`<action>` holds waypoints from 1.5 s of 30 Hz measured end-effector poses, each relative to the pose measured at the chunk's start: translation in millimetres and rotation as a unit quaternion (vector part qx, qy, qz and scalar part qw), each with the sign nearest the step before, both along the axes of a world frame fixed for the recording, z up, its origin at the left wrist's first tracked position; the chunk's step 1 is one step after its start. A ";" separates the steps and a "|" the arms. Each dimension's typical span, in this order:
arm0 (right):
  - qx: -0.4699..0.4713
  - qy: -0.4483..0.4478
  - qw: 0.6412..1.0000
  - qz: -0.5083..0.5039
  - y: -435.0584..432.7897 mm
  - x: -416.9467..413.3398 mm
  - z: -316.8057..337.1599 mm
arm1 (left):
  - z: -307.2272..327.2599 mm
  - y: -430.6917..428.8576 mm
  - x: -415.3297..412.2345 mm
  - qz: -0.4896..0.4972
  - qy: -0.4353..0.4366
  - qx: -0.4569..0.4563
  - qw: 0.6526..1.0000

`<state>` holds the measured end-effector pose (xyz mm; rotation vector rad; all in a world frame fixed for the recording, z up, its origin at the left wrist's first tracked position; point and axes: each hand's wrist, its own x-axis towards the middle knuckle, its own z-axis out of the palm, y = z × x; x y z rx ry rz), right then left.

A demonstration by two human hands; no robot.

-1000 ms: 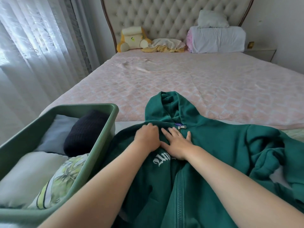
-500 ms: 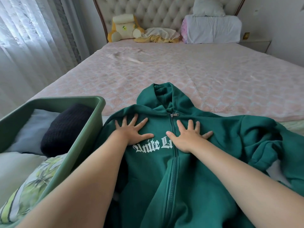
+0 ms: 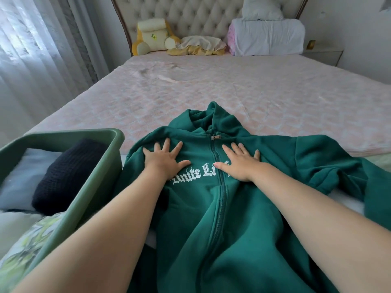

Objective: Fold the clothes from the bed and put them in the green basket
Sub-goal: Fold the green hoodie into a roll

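far left, one sheer white curtain (image 3: pixel 31 49) hangs beside the bed. next, one green plastic basket (image 3: pixel 99 182) sits at the near edge, and i count four folded pieces inside: a pale blue one (image 3: pixel 23 172), a black knitted one (image 3: pixel 67 176) beside it, a white one (image 3: pixel 14 225) and a leaf-printed one (image 3: pixel 27 246) nearest the camera. moving in, the left hand (image 3: pixel 164 160) lies flat on the chest of the one dark green zip-up hoodie with white gothic lettering (image 3: pixel 232 240), fingers spread wide, gripping nothing. that hoodie lies front up on the pink quilted bedspread (image 3: pixel 275 98), just beside the basket, zip closed, hood towards the headboard. across the zip, the right hand (image 3: pixel 243 162) is palm down, fingers splayed, holding nothing. out right, one sleeve (image 3: pixel 338 166) lies bunched. along the headboard: one yellow and cream plush toy (image 3: pixel 152 37), one crumpled cream and yellow cloth (image 3: pixel 201 45), one white rolled bundle (image 3: pixel 268 37) with one white pillow (image 3: pixel 262 7) on top.
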<state>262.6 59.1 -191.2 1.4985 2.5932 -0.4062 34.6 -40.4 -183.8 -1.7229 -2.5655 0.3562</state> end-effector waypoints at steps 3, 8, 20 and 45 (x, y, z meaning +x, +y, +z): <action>-0.002 0.022 1.000 0.009 -16.2 10.0 9.5 | 9.0 -13.3 15.2 -0.008 -0.001 0.022 1.000; 0.030 0.110 0.992 0.055 -69.4 30.4 45.4 | 35.8 -56.3 40.2 -0.105 -0.047 0.124 0.986; -0.108 0.102 0.975 0.167 -222.9 67.8 91.2 | 55.0 -201.5 94.3 -0.211 -0.191 0.160 0.945; 0.257 0.077 0.962 0.057 -204.6 99.9 78.4 | 60.0 -231.7 115.6 -0.158 -0.135 0.030 0.978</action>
